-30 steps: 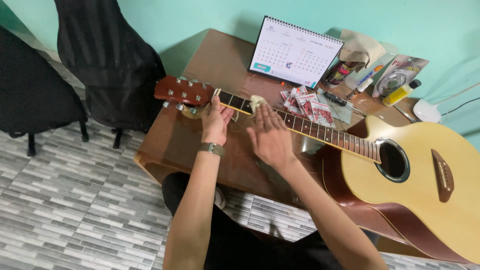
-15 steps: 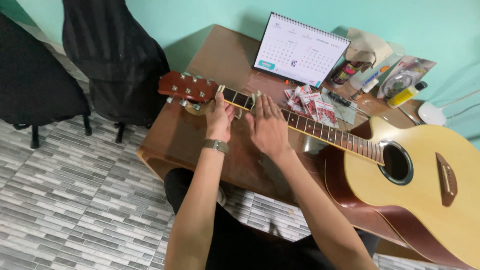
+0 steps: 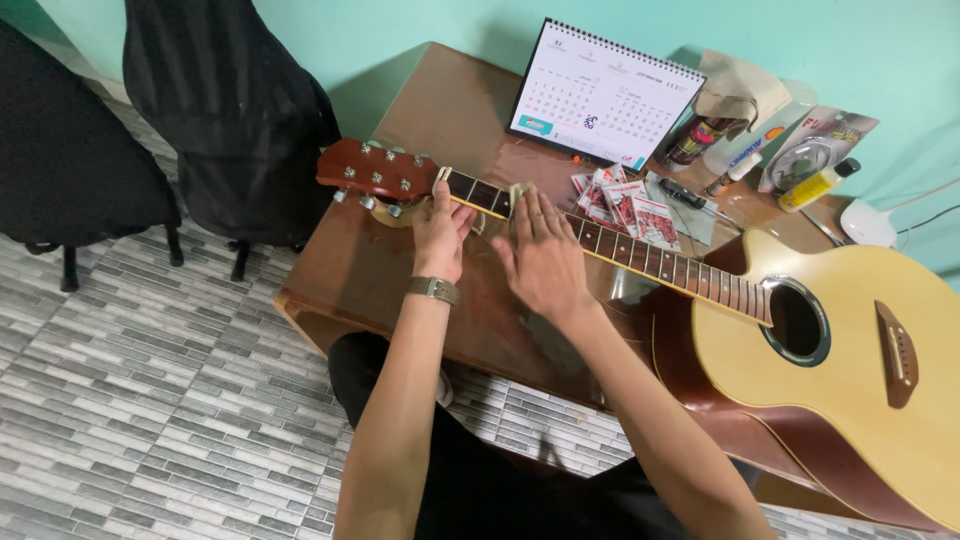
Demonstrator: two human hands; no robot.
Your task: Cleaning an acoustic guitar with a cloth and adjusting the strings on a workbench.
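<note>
An acoustic guitar [image 3: 840, 350] with a pale top and a reddish headstock [image 3: 375, 172] lies across a brown table [image 3: 350, 270]. My left hand [image 3: 438, 230], with a wristwatch, grips the guitar neck just below the nut. Flat on the fretboard [image 3: 650, 262] lies my right hand [image 3: 540, 255], fingers together, pressing a small pale cloth [image 3: 518, 192] that shows at the fingertips.
A desk calendar [image 3: 600, 95] stands at the table's back. Several small red-and-white packets [image 3: 630, 205], bottles [image 3: 815, 185], a can and tools crowd the back right. Two dark chairs [image 3: 230, 100] stand on the tiled floor to the left.
My right hand has slid a little along the fretboard toward the nut. My left hand has kept its hold on the neck.
</note>
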